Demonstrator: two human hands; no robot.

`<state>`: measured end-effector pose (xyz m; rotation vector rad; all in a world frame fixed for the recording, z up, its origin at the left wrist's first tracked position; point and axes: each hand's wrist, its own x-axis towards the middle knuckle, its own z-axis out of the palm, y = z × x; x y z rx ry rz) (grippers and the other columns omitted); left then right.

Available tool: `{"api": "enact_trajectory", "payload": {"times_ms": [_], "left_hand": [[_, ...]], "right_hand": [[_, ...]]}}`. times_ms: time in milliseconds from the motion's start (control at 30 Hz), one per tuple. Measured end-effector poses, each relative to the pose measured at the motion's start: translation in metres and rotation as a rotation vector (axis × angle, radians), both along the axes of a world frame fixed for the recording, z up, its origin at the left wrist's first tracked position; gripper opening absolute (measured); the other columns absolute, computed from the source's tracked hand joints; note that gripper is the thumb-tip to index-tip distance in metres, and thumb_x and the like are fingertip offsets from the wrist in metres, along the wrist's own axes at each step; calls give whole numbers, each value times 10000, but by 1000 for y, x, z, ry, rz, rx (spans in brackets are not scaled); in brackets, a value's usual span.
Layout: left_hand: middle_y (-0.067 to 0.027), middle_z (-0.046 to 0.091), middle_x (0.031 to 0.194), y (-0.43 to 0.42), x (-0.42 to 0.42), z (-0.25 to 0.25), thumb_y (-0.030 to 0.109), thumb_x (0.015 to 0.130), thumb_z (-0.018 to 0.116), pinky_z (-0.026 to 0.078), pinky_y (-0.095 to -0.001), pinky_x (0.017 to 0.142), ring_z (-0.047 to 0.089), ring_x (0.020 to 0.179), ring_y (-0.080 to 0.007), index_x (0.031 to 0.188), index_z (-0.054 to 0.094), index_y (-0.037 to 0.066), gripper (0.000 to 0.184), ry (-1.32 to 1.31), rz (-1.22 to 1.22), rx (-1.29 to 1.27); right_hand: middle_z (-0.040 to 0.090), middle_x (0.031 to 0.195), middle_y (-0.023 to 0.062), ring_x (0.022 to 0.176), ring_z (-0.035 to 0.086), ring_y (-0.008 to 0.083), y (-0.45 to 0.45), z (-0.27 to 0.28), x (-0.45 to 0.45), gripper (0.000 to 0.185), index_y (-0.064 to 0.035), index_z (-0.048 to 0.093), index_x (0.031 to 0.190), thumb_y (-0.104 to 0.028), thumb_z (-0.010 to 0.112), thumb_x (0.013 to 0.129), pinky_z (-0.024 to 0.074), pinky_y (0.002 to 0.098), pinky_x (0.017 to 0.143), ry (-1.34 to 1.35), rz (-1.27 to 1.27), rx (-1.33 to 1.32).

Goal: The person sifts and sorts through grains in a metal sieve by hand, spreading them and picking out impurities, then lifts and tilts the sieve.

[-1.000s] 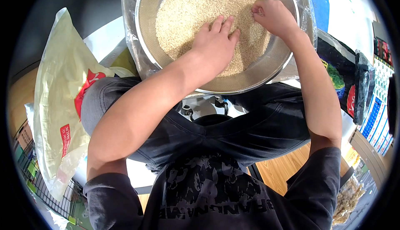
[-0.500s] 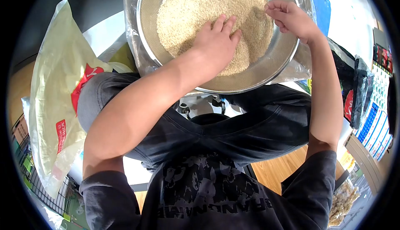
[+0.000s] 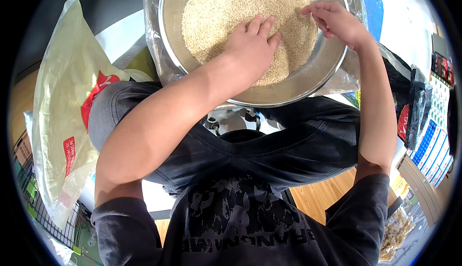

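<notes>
A round metal sieve with a fine mesh holds a wide layer of pale grain. My left hand lies palm down on the grain near the middle, fingers spread and holding nothing. Over the right part of the sieve is my right hand, its index finger stretched out to the left and the other fingers loosely bent. Nothing shows between its fingers. The sieve's near rim is just above my lap.
Clear plastic lies under the sieve. A pale yellow sack with red labels stands at left. On the right are a blue object, a black package and a bag of brown dried pieces.
My right hand has moved right from over the grain toward the sieve's right side, and its pinched fingers have parted. My left hand has stayed on the grain.
</notes>
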<state>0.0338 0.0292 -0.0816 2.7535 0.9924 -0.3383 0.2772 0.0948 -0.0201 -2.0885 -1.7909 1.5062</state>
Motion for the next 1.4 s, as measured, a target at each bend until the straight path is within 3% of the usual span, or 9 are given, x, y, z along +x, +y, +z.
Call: {"api": "enact_trajectory", "payload": {"times_ms": [167,367,433,467,633,767,933,1167,1400], "left_hand": [[-245,290,1662,1,0,-2,264,1017,600,328,-493,1224,317,1533,-393,1582,384,62,638,-19,-5,18],[-193,575,1459,20,13,23,142,986,598,443,-455,1118,562,1341,-334,1350,644,21,386,-230,37,-121],[-152,662,1320,22,19,18,103,998,581,498,-416,1052,640,1216,-296,1227,707,17,275,-646,174,-500],[-152,662,1320,25,24,16,103,998,581,498,-416,1052,640,1216,-296,1227,707,17,275,-638,156,-495],[-148,674,1271,48,56,-8,124,1047,553,535,-355,1054,659,1178,-236,1294,622,-32,301,-873,559,-1329],[-180,614,1356,71,57,-9,143,1090,470,515,-344,1122,632,1222,-258,1398,513,-73,378,-1133,848,-1465],[-224,543,1412,105,37,-9,137,1105,399,495,-389,1156,588,1292,-289,1468,391,-95,430,-1182,869,-1305],[-201,587,1344,110,39,7,112,1085,444,512,-369,1133,629,1237,-280,1400,473,-98,380,-1085,866,-1118],[-166,646,1301,99,81,-4,105,1097,439,552,-346,1072,668,1178,-249,1365,540,-65,333,-1145,723,-1293]], "right_hand": [[644,925,3,746,574,81,-6,-13,-1,333,-39,687,1272,-127,471,1034,493,243,665,-16,39,90],[695,1024,23,861,626,123,4,-1,4,300,-72,693,1255,-123,504,1028,529,285,785,-19,-123,290],[667,821,92,703,656,188,10,8,-6,228,22,673,966,-40,454,991,526,329,649,169,-300,401],[588,801,25,674,576,104,10,15,-13,232,4,625,981,-15,395,1003,470,261,604,179,-371,405],[604,826,32,679,586,115,14,2,1,221,3,611,1031,-21,392,1009,477,271,606,373,-374,534],[626,848,29,694,598,112,14,4,-4,233,5,633,1026,-32,405,996,500,275,632,384,-414,581],[656,862,38,702,609,114,12,7,2,236,18,656,999,-51,431,977,511,293,644,361,-394,679],[662,794,61,727,621,142,11,8,5,223,5,681,981,-85,477,962,508,304,660,326,-339,815],[734,883,144,807,698,243,29,-14,7,228,-11,711,986,-82,502,925,552,372,735,153,-287,958]]}}
